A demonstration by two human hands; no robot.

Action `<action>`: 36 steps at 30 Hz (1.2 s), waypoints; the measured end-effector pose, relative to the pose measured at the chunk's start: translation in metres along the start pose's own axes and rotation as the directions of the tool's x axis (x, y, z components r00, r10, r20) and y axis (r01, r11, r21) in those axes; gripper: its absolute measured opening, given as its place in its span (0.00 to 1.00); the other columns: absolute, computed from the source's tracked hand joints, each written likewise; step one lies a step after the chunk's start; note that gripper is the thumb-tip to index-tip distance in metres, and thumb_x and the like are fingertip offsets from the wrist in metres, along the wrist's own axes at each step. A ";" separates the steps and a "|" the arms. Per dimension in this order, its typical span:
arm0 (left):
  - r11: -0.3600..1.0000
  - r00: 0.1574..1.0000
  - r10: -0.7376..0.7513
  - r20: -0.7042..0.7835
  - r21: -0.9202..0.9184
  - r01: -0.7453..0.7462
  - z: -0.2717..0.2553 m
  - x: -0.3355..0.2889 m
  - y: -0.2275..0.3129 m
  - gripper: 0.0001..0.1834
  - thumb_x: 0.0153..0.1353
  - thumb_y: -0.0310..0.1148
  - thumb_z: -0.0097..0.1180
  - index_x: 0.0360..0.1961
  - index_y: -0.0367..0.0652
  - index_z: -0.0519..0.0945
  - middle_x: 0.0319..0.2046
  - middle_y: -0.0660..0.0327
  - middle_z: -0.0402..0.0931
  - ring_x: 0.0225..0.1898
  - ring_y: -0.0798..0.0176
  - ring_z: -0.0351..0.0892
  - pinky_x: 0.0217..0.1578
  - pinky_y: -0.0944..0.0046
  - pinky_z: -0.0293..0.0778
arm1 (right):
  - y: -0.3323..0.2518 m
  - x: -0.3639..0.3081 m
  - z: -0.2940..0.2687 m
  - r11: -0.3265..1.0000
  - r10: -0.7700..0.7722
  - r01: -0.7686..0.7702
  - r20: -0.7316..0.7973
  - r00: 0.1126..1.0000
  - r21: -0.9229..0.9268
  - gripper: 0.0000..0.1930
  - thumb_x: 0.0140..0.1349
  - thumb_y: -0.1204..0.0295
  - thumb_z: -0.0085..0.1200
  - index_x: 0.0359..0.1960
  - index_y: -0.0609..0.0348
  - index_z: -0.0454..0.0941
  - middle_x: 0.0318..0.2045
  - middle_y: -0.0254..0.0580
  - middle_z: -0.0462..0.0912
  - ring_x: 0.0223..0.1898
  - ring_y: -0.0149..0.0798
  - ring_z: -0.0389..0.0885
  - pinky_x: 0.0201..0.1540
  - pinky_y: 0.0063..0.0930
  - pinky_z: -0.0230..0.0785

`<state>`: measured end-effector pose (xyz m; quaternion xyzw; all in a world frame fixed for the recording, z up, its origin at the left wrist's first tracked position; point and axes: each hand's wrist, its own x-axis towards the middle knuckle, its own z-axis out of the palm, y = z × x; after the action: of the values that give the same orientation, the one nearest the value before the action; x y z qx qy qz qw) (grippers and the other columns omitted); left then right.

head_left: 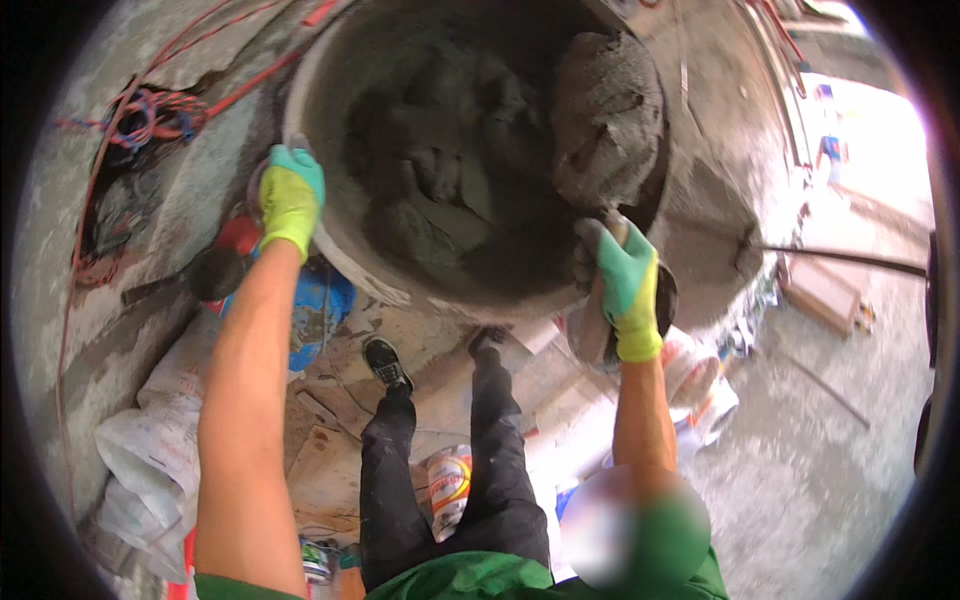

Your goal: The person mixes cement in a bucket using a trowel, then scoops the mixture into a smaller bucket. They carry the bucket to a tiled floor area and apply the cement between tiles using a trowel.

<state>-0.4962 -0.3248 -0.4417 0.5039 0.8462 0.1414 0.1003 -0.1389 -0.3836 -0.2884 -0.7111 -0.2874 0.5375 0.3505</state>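
A big round tub (350,268) of wet grey mortar (440,190) fills the upper middle of the head view. My left hand (292,198), in a yellow-green glove, is closed on the tub's left rim; its fingers are partly hidden. In a matching glove, my right hand (622,280) is wrapped around the handle of a trowel (616,215) at the tub's right side. A thick heap of mortar (610,120) covers the trowel's blade and hides most of it. The heap is over the right inner wall.
Red and blue cords (155,118) hang at the left wall. Below them are a black-headed mallet-like tool (215,275), a blue container (322,310) and white sacks (155,440). A printed can (449,485) stands between my legs. A brown block (822,292) and a thin rod (820,388) lie right.
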 end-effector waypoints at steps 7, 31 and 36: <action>0.991 0.993 -0.063 0.100 -0.109 0.074 0.008 0.010 -0.008 0.29 0.65 0.52 0.35 0.37 0.33 0.76 0.32 0.34 0.75 0.38 0.31 0.75 0.35 0.41 0.70 | -0.003 -0.168 -0.120 0.886 -0.207 0.019 -0.360 0.910 -0.464 0.08 0.61 0.75 0.46 0.37 0.67 0.75 0.23 0.36 0.77 0.22 0.26 0.73 0.25 0.19 0.66; 0.989 0.976 -0.126 0.179 -0.054 0.138 -0.009 0.014 0.011 0.32 0.65 0.52 0.38 0.28 0.28 0.79 0.28 0.32 0.73 0.36 0.31 0.75 0.34 0.41 0.69 | -0.017 -0.043 -0.110 0.401 -0.128 0.088 0.039 0.991 -0.912 0.10 0.57 0.69 0.54 0.29 0.65 0.71 0.18 0.49 0.75 0.20 0.45 0.76 0.25 0.38 0.67; 0.991 0.982 -0.097 0.161 -0.074 0.110 -0.012 0.011 0.012 0.29 0.66 0.49 0.40 0.29 0.30 0.79 0.28 0.36 0.75 0.35 0.32 0.74 0.37 0.44 0.69 | -0.029 0.138 -0.046 -0.180 -0.350 0.410 0.448 0.823 -0.894 0.14 0.59 0.61 0.52 0.29 0.61 0.72 0.27 0.55 0.79 0.29 0.57 0.79 0.31 0.48 0.70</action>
<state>-0.4947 -0.3115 -0.4262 0.4640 0.8542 0.1308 0.1949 -0.0595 -0.2665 -0.3349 -0.6068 -0.7831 0.0515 -0.1260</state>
